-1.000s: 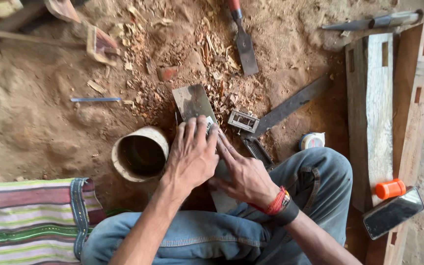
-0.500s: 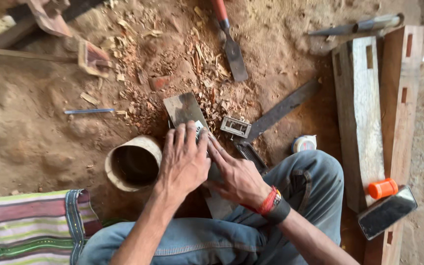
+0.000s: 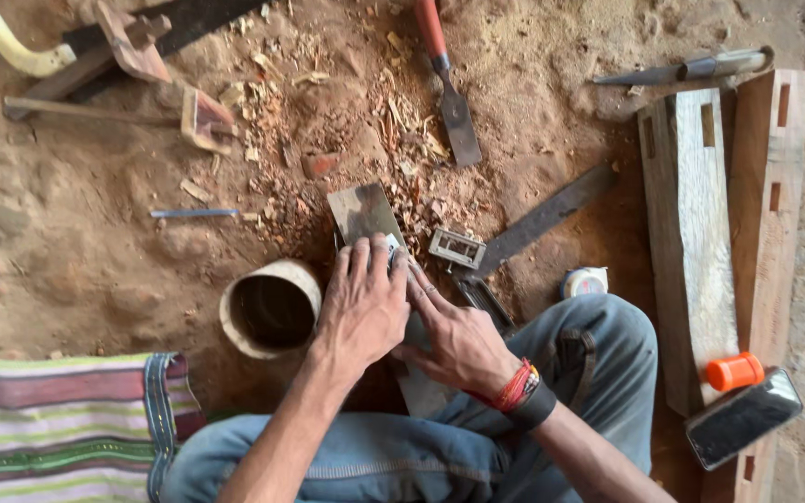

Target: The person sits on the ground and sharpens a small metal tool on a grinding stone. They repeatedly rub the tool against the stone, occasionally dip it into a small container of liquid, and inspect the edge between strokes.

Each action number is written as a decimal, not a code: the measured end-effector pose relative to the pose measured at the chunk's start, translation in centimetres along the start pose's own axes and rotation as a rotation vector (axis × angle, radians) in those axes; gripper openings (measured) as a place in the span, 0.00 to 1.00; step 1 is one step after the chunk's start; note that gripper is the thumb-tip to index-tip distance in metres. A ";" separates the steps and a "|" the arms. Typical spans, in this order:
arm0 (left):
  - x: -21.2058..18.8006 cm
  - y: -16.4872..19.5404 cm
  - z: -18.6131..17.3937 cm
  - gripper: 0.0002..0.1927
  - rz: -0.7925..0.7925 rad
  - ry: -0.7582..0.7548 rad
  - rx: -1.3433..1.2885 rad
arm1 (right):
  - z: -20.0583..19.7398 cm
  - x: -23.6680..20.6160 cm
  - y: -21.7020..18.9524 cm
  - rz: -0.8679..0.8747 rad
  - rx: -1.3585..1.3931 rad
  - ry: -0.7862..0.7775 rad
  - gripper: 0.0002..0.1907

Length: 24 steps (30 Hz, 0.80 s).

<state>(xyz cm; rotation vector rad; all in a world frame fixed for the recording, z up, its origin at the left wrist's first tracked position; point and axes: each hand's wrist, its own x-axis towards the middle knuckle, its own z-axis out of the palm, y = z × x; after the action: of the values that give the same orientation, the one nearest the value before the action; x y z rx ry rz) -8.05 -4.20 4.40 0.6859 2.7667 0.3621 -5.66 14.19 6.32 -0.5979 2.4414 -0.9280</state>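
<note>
Round pot [image 3: 270, 308] sits just left of my hands on the dirt, inside dark, contents can't tell. My left hand [image 3: 362, 307] and right hand [image 3: 454, 337] both press flat, fingers together, on a flat metal blade [image 3: 362, 212] lying on a grey stone [image 3: 421, 387] between my knees. Blade looks dull grey, blotchy, far end sticking out past my fingertips into the wood chips [image 3: 402, 130].
</note>
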 end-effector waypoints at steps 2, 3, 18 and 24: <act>-1.3 1.2 -0.2 0.27 0.010 0.005 0.025 | 0.5 -1.7 -0.9 -0.085 -0.014 0.073 0.56; -2.6 2.6 -0.3 0.28 0.035 0.029 0.045 | 1.0 -3.2 -1.6 -0.042 0.025 0.054 0.58; -4.3 3.6 0.4 0.31 0.125 0.002 0.103 | 1.3 -5.0 -2.5 0.019 0.037 0.021 0.56; -3.8 3.9 -1.0 0.30 0.097 -0.013 0.127 | 1.3 -4.6 -2.1 0.030 0.054 0.007 0.56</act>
<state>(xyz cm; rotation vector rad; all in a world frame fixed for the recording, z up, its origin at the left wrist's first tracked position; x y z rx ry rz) -3.53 -2.88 7.26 0.8515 2.7690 0.2008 -0.84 14.61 8.13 -0.5387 2.4166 -0.9814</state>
